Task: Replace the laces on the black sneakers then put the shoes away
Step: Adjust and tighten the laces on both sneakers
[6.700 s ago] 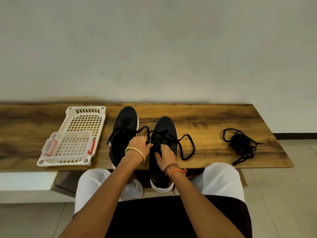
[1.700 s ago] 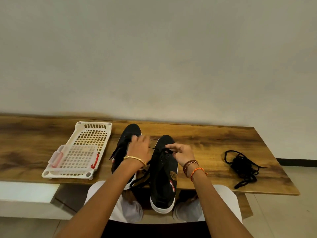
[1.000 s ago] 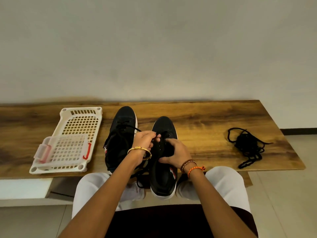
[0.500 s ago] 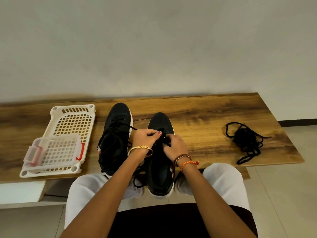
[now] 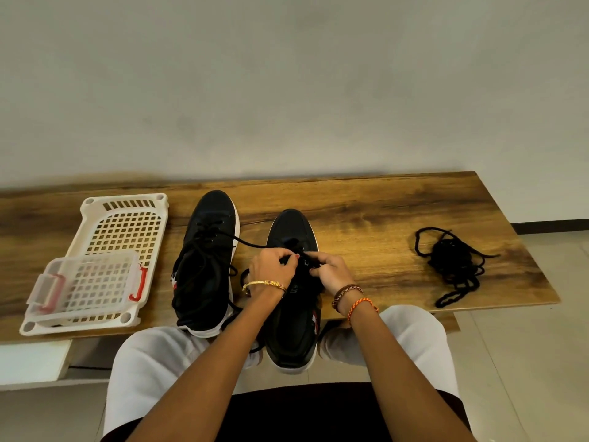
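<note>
Two hands, left hand [image 5: 271, 266] and right hand [image 5: 331, 272], pinch the lace [image 5: 251, 244] over the sneaker [image 5: 291, 317]; we should pull evenly.

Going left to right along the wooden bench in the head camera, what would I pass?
White basket with clear lidded box in it → left sneaker → right sneaker, both hands working its lace → loose pile of black laces.

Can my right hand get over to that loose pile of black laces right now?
Probably yes: bare table lies between right hand and lace pile, but it must first release the lace it pinches.
</note>
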